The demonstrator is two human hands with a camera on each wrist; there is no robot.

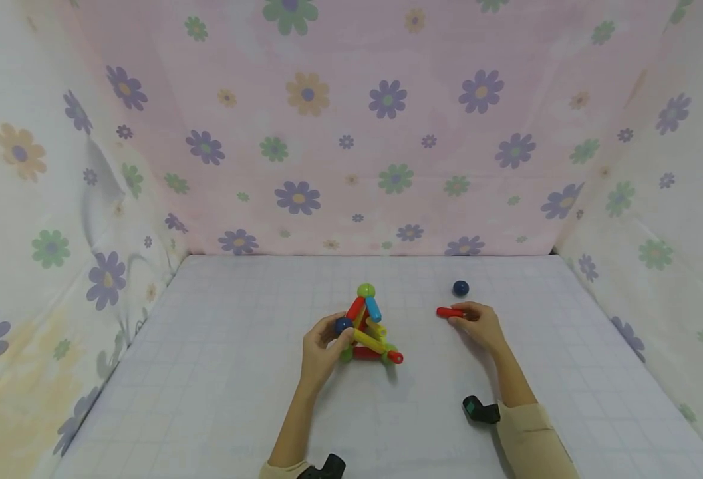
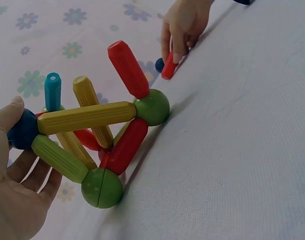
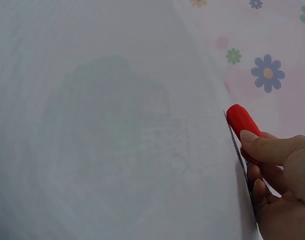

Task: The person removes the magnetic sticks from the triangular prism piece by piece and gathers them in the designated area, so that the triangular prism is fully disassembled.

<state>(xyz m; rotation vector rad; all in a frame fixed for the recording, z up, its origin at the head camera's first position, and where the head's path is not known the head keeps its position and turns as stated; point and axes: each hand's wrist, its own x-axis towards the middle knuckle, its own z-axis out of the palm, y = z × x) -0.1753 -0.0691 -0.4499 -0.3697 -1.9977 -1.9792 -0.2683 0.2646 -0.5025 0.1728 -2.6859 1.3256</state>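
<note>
A pink flowered back cloth (image 1: 351, 66) takes up the most room, with the white flowered left cloth (image 1: 4, 199) and right cloth (image 1: 692, 299) hanging at the sides. Between them lies the white, faintly gridded table (image 1: 207, 372). A beige sleeve (image 1: 533, 436) covers the right forearm. Near the middle of the table is a frame of rods and balls (image 1: 369, 341), its lime ball (image 1: 366, 291) uppermost and a short red end (image 1: 396, 357) jutting from the near corner on the right hand's side, between the two hands. The left hand (image 1: 321, 349), partly curled, grips the frame's left corner and hides some of it. The right hand (image 1: 479, 326), well apart from the frame, is closed in a pinch, thumb against fingers. Black wrist cameras sit at both wrists, the right one (image 1: 481, 410) beside the cuff, the left one (image 1: 330, 468) at the lower picture edge. The right hand's pinch holds a loose red rod (image 1: 447, 312), one end sticking out toward the frame; whether it touches the table I cannot tell. The left fingers and thumb hold a dark blue corner ball (image 1: 344, 325). Smallest, a loose blue ball (image 1: 461, 288) lies just beyond the red rod.
</note>
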